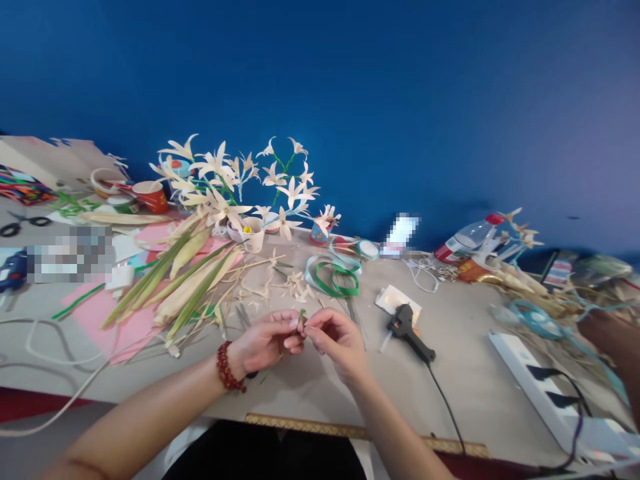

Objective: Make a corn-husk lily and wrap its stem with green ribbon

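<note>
My left hand point(267, 339), with a red bead bracelet point(229, 368) on its wrist, pinches a small green strip point(303, 314) above the table. Thumb and forefinger of my right hand point(340, 341) are closed together right beside it, against the left fingertips. Whatever sits between the right fingertips is too small to make out. Under my left hand lies a metal tool, mostly hidden. Beyond the hands are a green ribbon roll point(337, 280), thin wires point(354, 320) and scattered pale husk petals point(297, 287).
A black glue gun point(411, 333) with a cord lies to the right, near a white power strip point(530, 380). Corn husks point(185, 287) cover pink paper point(90, 313) at left. Husk flowers point(215, 167) stand in cups behind. Another person's hand point(605, 337) is at far right.
</note>
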